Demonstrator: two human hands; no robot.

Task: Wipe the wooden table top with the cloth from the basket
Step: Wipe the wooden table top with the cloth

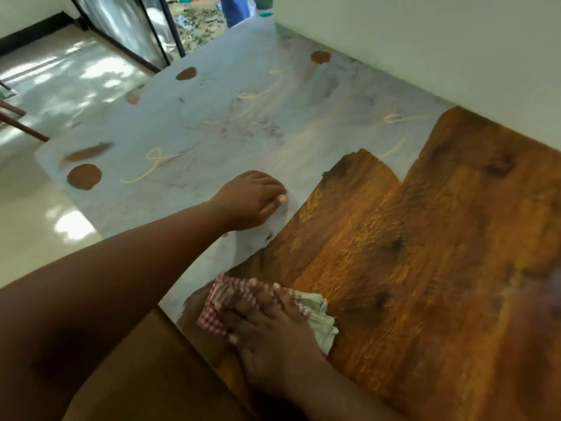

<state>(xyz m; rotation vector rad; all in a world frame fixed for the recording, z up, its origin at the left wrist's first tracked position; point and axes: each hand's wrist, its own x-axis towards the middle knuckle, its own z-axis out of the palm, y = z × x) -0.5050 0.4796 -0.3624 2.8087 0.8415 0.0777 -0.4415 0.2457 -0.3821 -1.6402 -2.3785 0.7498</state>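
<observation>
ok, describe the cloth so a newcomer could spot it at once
Start from the wooden table, half grey with dust, half wiped brown. At its near edge, where the two zones meet, the right hand presses on the cloth. It is the only fabric there: red-and-white checks, with a pale bunched fold.

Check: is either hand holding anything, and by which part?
Nothing is gripped. The right hand presses flat on the middle of the checked cloth, fingers spread. The left hand rests on the dusty table top, holding nothing.
</observation>
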